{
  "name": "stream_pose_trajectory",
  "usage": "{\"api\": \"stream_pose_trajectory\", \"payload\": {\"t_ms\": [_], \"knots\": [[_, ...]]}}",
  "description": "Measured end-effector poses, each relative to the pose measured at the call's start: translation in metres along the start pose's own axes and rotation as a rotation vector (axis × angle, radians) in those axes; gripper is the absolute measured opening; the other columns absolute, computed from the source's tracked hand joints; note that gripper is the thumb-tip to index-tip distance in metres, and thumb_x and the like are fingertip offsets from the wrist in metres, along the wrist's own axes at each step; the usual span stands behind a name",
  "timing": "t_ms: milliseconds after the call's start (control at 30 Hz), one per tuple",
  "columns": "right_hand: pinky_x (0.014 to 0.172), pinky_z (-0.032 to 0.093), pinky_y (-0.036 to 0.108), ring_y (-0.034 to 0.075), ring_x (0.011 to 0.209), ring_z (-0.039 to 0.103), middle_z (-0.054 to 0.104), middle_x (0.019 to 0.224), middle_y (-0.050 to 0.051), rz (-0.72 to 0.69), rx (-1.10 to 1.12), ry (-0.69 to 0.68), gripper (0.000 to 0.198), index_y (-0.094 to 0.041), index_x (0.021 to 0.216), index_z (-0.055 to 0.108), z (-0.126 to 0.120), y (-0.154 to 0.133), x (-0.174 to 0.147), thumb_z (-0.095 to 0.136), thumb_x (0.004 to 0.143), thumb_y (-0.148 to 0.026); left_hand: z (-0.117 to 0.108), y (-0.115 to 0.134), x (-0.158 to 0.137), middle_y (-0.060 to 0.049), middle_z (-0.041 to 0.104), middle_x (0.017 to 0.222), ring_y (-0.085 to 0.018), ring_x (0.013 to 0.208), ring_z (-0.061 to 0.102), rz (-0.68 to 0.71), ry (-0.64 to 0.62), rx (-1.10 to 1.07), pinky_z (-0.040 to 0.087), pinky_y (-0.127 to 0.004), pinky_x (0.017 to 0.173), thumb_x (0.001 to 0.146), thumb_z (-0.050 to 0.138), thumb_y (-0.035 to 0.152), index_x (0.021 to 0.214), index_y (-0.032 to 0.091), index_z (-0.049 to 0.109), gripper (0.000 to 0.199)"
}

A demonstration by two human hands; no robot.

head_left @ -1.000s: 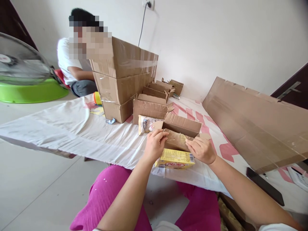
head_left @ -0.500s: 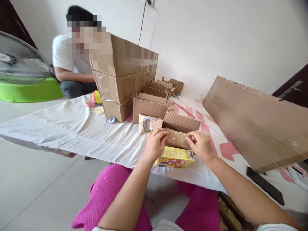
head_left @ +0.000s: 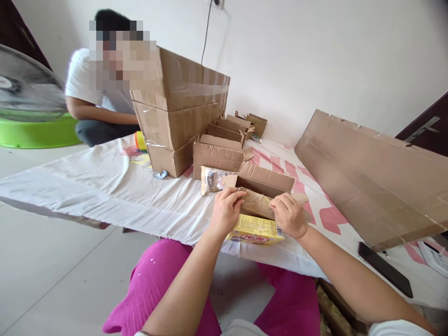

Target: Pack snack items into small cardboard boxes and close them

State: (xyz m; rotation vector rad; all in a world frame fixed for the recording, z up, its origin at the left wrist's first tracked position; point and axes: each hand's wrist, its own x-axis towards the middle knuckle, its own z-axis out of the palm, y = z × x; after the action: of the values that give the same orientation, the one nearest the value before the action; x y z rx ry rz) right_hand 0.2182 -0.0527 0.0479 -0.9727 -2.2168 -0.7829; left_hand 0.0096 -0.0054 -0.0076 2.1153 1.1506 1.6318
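An open cardboard box [head_left: 266, 178] sits in front of me on the cloth-covered table. My left hand [head_left: 226, 211] is closed, its thumb and fingers pinching the near left edge of that box. At the near right edge, my right hand [head_left: 289, 215] is closed too, fingers curled over the cardboard. Just this side of it stands a yellow printed carton [head_left: 257, 229], partly behind my hands. A pale printed snack packet [head_left: 212, 179] lies left of the box, close beyond my left hand.
Sealed cardboard boxes [head_left: 185, 112] are stacked at the left, with a person [head_left: 87, 88] sitting behind them. More open boxes [head_left: 219, 156] line up behind mine. A large cardboard sheet [head_left: 371, 182] leans at the right, near a black phone [head_left: 385, 269]. A fan [head_left: 31, 88] stands far left.
My right hand has turned and closed more over the box's near edge. The box's right side has shifted slightly right. The person behind the stack has leaned a little left.
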Motion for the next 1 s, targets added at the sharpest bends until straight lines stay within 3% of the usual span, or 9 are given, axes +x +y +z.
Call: {"api": "stream_pose_trajectory", "payload": {"t_ms": [233,500,667,800,867,1000], "knots": [[0.065,0.045,0.031,0.018,0.071,0.051,0.061,0.075,0.005,-0.069,-0.019,-0.001,0.025,-0.02,0.078,0.056,0.001,0.004,-0.001,0.042,0.084,-0.001,0.001,0.001,0.001,-0.005,0.066,0.101,-0.02,0.097,0.063,-0.005,-0.007,0.001,0.048,-0.037,0.087,0.086,0.057,0.014,0.098,0.022,0.069,0.019],[0.07,0.05,0.033,0.019,0.077,0.06,0.063,0.082,0.005,0.309,0.122,-0.078,0.003,-0.021,0.089,0.057,-0.004,-0.005,-0.005,0.059,0.087,-0.022,0.0,0.0,0.003,-0.006,0.066,0.1,-0.02,0.097,0.063,0.01,-0.027,-0.02,0.049,-0.037,0.086,0.087,0.057,0.014,0.1,0.02,0.069,0.018],[0.071,0.05,0.035,0.02,0.077,0.062,0.063,0.083,0.004,0.488,0.139,-0.145,0.02,-0.021,0.099,0.058,-0.005,-0.005,-0.001,0.065,0.082,-0.031,0.0,0.0,0.003,-0.006,0.066,0.101,-0.02,0.097,0.063,0.005,-0.043,0.01,0.048,-0.037,0.088,0.088,0.057,0.016,0.101,0.022,0.068,0.019],[0.065,0.047,0.032,0.019,0.072,0.061,0.064,0.077,0.003,0.578,0.141,-0.2,0.004,-0.021,0.085,0.058,-0.004,-0.007,0.011,0.06,0.083,-0.024,-0.001,0.001,0.003,-0.006,0.066,0.102,-0.02,0.098,0.063,0.001,-0.059,0.023,0.047,-0.038,0.089,0.088,0.056,0.017,0.102,0.022,0.068,0.019],[0.061,0.043,0.03,0.018,0.067,0.06,0.064,0.073,0.001,0.601,0.134,-0.239,0.008,-0.022,0.075,0.055,-0.003,-0.008,0.017,0.057,0.082,-0.021,-0.001,0.001,0.003,-0.006,0.066,0.103,-0.02,0.098,0.063,0.0,-0.057,0.027,0.047,-0.038,0.09,0.088,0.056,0.017,0.102,0.022,0.068,0.019],[0.062,0.04,0.031,0.018,0.069,0.057,0.062,0.071,0.002,0.504,0.037,-0.224,0.014,-0.022,0.071,0.052,-0.002,-0.014,0.023,0.053,0.083,-0.013,-0.001,0.002,0.003,-0.006,0.066,0.102,-0.02,0.098,0.063,0.006,-0.042,0.026,0.047,-0.037,0.089,0.088,0.056,0.016,0.101,0.021,0.068,0.019]]}}
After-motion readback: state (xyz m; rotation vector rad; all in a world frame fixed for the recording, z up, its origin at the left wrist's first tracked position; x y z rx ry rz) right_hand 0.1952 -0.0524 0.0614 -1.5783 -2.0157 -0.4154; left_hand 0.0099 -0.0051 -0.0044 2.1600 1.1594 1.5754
